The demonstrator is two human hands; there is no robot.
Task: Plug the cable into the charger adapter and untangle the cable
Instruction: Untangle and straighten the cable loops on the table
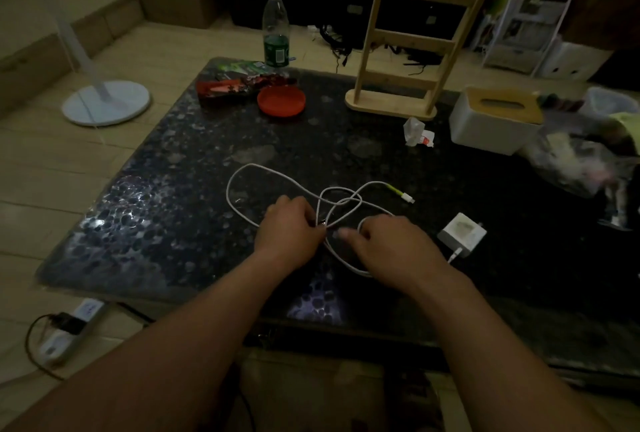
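Observation:
A white cable (242, 171) lies in crossed loops on the dark stone-pattern table (156, 223). Its free end with a yellow-green sleeve and plug (403, 194) points right. A white charger adapter (462, 232) sits to the right, with the cable's other end plugged into its near side. My left hand (289, 227) pinches the cable at the crossing of the loops. My right hand (391, 244) rests just right of it, fingers curled over a small loop of cable; the cable beneath that hand is hidden.
A red lid (281, 101), snack wrappers (235, 83) and a plastic bottle (276, 27) stand at the back left. A wooden rack (408, 85), a crumpled wrapper (417, 133), a white tissue box (495, 123) and plastic bags (575, 157) are at the back right. A power strip (69, 331) lies on the floor.

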